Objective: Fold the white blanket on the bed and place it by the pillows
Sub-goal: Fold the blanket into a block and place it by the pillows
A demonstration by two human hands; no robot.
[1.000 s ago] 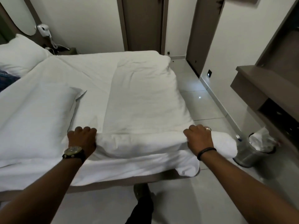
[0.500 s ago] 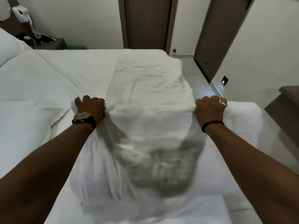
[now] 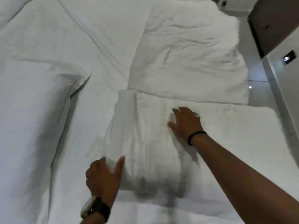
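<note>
White blanket [image 3: 169, 120] now doubled over toward far bed [image 3: 90, 46] edge since a second ago, left hand [image 3: 103, 177] pinching near corner, right hand [image 3: 186, 122] fingers spread flat smoothing top; pillow [image 3: 32, 110] left, placement pending.

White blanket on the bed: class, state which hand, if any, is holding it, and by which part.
The left hand grips the white blanket at the near left corner of its folded part. The right hand only lies flat on top, holding nothing.
</note>
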